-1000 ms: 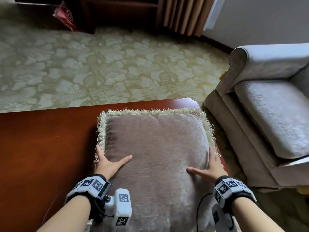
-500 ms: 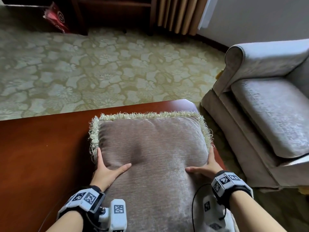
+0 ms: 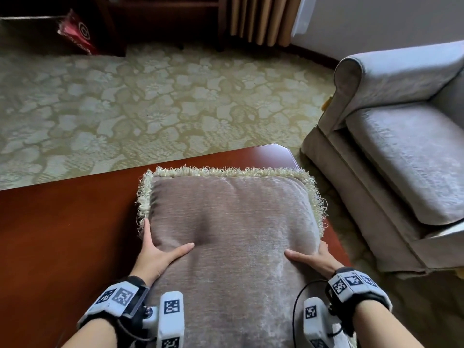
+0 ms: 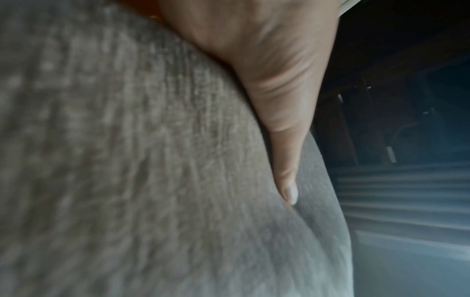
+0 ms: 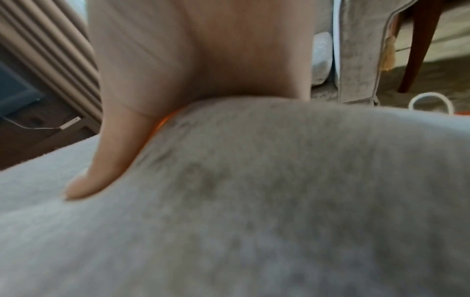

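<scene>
- The cushion (image 3: 231, 234) is being held flat on the right end of the bench (image 3: 62, 234), with its fringed far edge lying near the bench's far corner.
- Its left side is being gripped by the left hand (image 3: 155, 254): the thumb is being pressed onto the top fabric, and the fingers (image 3: 147, 234) are being laid along the fringed edge.
- Its right side is being gripped by the right hand (image 3: 316, 259) in the same way, the fingers (image 3: 324, 248) being tucked over the side and mostly hidden.
- The fabric is being dented just beyond the left thumb.
- An armchair (image 3: 401, 151) is standing just beside the bench on the right.
</scene>
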A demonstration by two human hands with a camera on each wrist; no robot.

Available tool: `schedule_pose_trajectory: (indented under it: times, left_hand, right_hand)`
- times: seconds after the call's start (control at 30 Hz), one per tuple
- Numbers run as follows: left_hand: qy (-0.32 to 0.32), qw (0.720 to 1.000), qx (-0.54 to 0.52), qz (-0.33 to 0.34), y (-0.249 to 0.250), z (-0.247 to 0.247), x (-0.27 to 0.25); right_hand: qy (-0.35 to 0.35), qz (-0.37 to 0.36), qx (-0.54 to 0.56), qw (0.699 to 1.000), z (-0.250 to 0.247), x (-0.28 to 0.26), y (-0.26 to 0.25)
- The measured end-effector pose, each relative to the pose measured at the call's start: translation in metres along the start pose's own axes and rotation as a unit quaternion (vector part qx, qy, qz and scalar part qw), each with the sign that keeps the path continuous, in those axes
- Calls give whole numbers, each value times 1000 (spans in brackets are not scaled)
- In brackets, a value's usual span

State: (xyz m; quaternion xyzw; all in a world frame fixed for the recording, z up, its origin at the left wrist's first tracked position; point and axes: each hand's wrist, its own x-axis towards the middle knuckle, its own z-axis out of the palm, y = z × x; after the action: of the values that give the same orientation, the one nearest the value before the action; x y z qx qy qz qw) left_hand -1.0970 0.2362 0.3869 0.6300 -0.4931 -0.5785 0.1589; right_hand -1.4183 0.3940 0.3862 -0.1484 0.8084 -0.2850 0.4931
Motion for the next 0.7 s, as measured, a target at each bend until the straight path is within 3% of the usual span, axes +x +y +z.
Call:
schedule_pose_trajectory:
  times: [0.17, 0.3, 0.53, 0.7]
  left_hand:
    - [5, 996, 4, 90, 37, 16, -16]
    - [-13, 987, 7, 161, 78, 34, -24]
    - [-72, 974, -20, 213, 149, 65, -56]
    - [-143, 958, -4, 247, 202, 101, -95]
  right_hand:
    - [66, -20, 67, 995, -14, -1, 24]
    - [124, -40, 119, 984, -38, -37, 11]
    - [222, -107, 157, 956, -110, -109, -13]
    - [288, -126, 190, 930, -170, -185, 0]
